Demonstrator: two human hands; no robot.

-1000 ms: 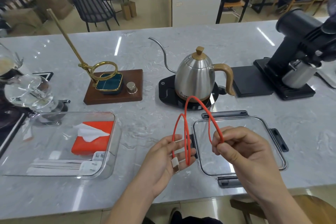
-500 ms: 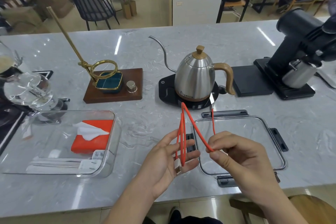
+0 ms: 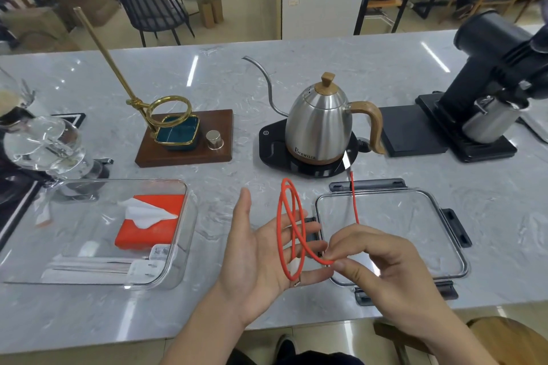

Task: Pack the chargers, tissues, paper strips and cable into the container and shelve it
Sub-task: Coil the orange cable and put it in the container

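Note:
An orange cable (image 3: 281, 216) is wound in loops around the straight, spread fingers of my left hand (image 3: 255, 255), its white plug lying against those fingers. My right hand (image 3: 385, 270) pinches the cable just right of the loops. The free end rises over the lid toward the kettle base. To the left stands the clear container (image 3: 189, 216). Inside it lie an orange tissue pack (image 3: 142, 235), white paper strips (image 3: 89, 265) and two white chargers (image 3: 145, 270) at its near right corner.
The clear lid (image 3: 415, 225) with dark clips lies flat under my right hand. Behind stand a steel kettle (image 3: 318, 124) on a black base, a brass dripper stand (image 3: 184, 139) on a wooden block, a black grinder (image 3: 486, 92) and glassware (image 3: 44, 145) at left.
My left thumb has lifted and the fingers have spread. My right hand has brought the cable down and around them, adding a loop. The free end has grown shorter.

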